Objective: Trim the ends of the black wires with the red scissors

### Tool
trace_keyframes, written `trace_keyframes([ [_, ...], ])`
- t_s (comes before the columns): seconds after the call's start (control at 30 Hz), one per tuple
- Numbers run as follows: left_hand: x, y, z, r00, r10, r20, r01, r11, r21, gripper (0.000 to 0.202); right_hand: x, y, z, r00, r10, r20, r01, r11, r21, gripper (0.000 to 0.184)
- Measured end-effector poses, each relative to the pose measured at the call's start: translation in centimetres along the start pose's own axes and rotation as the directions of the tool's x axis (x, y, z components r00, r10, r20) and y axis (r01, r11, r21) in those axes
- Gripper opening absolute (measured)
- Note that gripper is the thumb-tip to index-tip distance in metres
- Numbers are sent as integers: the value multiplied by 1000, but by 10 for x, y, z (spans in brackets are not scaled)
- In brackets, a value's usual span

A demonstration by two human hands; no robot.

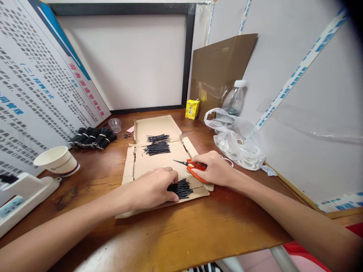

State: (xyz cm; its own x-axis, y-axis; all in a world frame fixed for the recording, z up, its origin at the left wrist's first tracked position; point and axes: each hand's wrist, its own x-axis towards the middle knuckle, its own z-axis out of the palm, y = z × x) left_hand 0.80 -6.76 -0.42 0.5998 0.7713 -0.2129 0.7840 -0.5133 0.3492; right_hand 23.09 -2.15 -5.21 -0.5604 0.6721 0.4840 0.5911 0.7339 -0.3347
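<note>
My left hand (159, 185) is closed over the left end of a near pile of thin black sticks (183, 189), which look like short cut wires or tubes. Its thumb and fingers rest around them. In my right hand (216, 168) is a pair of orange-handled scissors (198, 169), pointing left above the cardboard. The blades appear nearly together. Under both lies a flattened piece of brown cardboard (153, 164). Farther back on it are a second pile of black sticks (157, 148) and a smaller third pile (158, 138).
Left are tied black bundles (92, 137), a paper cup (57, 160), a clear plastic cup (115, 125) and a power strip (25, 198). Right are a plastic bag with white bands (241, 145), a bottle (234, 98) and a yellow drink carton (192, 109). Boards and walls border the wooden table (170, 230).
</note>
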Motion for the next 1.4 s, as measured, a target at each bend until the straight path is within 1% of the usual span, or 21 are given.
trace_keyframes([
  [0.17,3,-7,6,997,46,-59,-40,993,109,13,0,0,0,1000,14,7,-14,1000,9,20],
  [0.3,8,-14,6,994,75,-75,-67,993,101,11,-1,1,1,1000,15,-1,-15,1000,0,19],
  [0.37,11,-18,4,993,66,-97,-56,993,104,8,-1,1,1,1000,11,-13,-11,1000,-13,20],
  [0.47,16,-23,2,990,26,-140,-5,988,152,7,-1,1,0,1000,18,-11,-18,1000,-8,22],
  [0.6,19,-29,1,978,11,-206,27,982,184,10,0,1,-2,1000,31,-1,-31,999,8,22],
  [0.67,20,-31,2,974,22,-227,17,986,168,11,0,1,-2,1000,30,-1,-30,1000,6,22],
  [0.77,20,-34,3,962,46,-267,-6,989,148,9,-1,1,-1,1000,28,5,-28,1000,5,22],
  [0.83,21,-36,5,954,58,-295,-15,989,144,14,-1,1,0,999,32,7,-32,999,4,22],
  [0.9,22,-38,7,948,62,-312,-16,989,146,17,-1,2,0,999,41,8,-41,999,3,23],
  [1.03,25,-41,9,943,69,-326,-18,988,156,18,-1,2,0,999,49,16,-49,999,14,23],
  [1.1,26,-42,8,935,51,-350,-6,992,128,17,-1,2,0,999,52,13,-52,998,19,22],
  [1.2,26,-41,3,924,13,-382,-3,1000,27,17,0,2,0,996,86,-22,-85,996,38,20],
  [1.3,26,-40,-2,916,7,-401,-39,997,-72,17,0,1,1,992,114,-56,-110,991,76,19],
  [1.4,28,-40,-2,910,22,-414,-83,988,-129,20,-1,0,2,992,121,-43,-116,989,94,19],
])
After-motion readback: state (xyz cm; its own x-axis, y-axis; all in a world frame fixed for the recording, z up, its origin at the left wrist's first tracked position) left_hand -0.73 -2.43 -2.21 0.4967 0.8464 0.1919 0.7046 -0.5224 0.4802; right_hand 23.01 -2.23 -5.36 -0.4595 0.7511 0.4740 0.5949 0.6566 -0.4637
